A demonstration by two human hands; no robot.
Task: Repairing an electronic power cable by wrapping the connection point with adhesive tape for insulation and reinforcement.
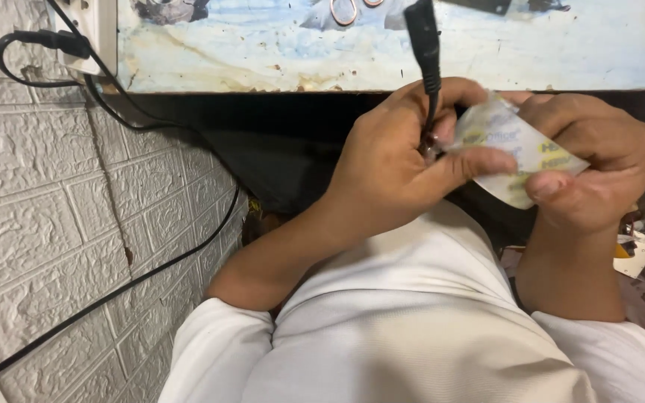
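Clear plastic with yellow print, a small flat packet (pixel 513 149) sits between both hands just below the counter (pixel 382 63) edge. The right hand (pixel 595 164) pinches its right end, thumb on top; the left hand (pixel 401 160) closes its fingers (pixel 472 163) over the left end and also grips a black cable (pixel 427 56) running upward. The packet's long axis runs left to right, slightly tilted, equally near both hands.

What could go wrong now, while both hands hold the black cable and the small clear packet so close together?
1. The left hand pinches the black cable near its end; a tug may pull it loose.
2. The clear packet sits between fingertips of the right hand only, so it might slip or tear.
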